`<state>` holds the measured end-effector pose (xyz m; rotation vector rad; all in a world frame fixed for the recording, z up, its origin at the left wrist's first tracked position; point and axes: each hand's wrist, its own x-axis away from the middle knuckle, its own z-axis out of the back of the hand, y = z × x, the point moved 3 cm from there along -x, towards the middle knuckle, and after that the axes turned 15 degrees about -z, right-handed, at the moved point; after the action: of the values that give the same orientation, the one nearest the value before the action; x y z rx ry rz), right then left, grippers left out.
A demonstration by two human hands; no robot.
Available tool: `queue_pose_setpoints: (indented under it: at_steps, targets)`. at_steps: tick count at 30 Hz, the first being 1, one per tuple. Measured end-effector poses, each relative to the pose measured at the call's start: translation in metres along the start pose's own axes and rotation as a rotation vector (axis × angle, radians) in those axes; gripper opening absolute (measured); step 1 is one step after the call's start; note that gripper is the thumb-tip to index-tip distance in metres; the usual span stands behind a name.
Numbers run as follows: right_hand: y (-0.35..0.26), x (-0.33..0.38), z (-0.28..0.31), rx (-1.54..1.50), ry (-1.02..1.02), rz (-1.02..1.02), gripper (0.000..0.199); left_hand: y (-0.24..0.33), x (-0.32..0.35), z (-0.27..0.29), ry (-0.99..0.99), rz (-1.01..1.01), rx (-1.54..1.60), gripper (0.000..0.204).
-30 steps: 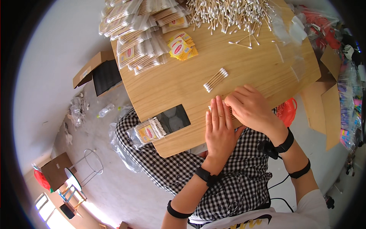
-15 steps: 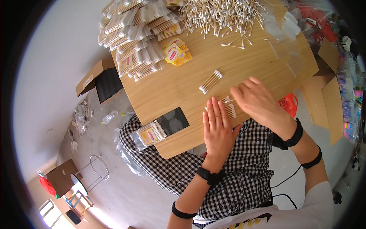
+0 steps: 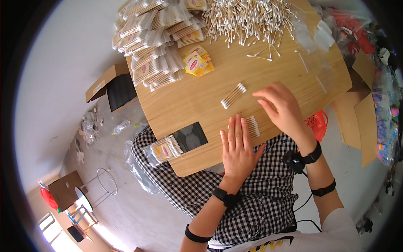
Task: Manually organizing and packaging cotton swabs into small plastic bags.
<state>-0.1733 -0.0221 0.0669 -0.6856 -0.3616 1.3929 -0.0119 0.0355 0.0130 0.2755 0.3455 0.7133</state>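
Observation:
My left hand (image 3: pixel 240 154) lies flat at the near edge of the table, fingers stretched out. Under and beside its fingers is a row of cotton swabs (image 3: pixel 253 127), partly covered by the hand. To the right, my right hand (image 3: pixel 282 107) hovers over the table with thumb and fingers apart and nothing visible in it. A small, neat bundle of cotton swabs (image 3: pixel 233 96) lies by itself just beyond my left fingertips. Farther off spreads a large heap of loose cotton swabs (image 3: pixel 249 21), with a few stray ones at its near side.
Clear bags filled with swabs (image 3: pixel 147 46) are stacked at the far left, beside yellow cards (image 3: pixel 198 63). One filled bag (image 3: pixel 166 149) overlaps a dark rectangular panel (image 3: pixel 192 135) at the near left edge. Clear plastic bags (image 3: pixel 321 35) lie far right; an open cardboard box (image 3: pixel 350 117) stands beyond the table.
My right hand has come away from the swab row, its curled fingers now spread. My left hand stays flat in about the same place. The view has shifted slightly.

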Motion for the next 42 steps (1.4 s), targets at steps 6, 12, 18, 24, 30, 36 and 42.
queue_pose_setpoints:
  at_steps: [6, 12, 18, 24, 30, 36, 42]
  targets:
    - [-0.001, -0.014, -0.03, 0.042, 0.044, 0.057, 0.008, 0.001, -0.001, 0.001, 0.051, 0.036, 0.044, 0.096]
    - [-0.015, 0.0, -0.022, 0.066, -0.046, 0.038, 0.008, 0.0, -0.001, 0.002, 0.029, 0.025, 0.059, 0.096]
    - [-0.016, 0.032, -0.012, -0.059, -0.163, -0.161, 0.01, -0.001, -0.002, 0.013, 0.006, 0.08, 0.219, 0.093]
    - [-0.004, 0.054, -0.039, -0.865, 0.057, -0.447, 0.039, -0.022, -0.005, 0.029, 0.608, 0.252, 0.998, 0.07]
    - [-0.015, 0.062, -0.058, -0.979, 0.033, -0.451, 0.047, -0.014, -0.009, 0.017, 0.746, 0.394, 1.23, 0.078]
    - [-0.017, 0.045, -0.046, -0.34, 0.088, -0.304, 0.045, -0.013, 0.004, 0.025, 0.809, 0.452, 1.062, 0.053]
    - [-0.028, 0.035, -0.077, 0.235, 0.022, -0.179, 0.06, -0.011, 0.038, 0.034, 0.361, 0.332, 1.063, 0.032]
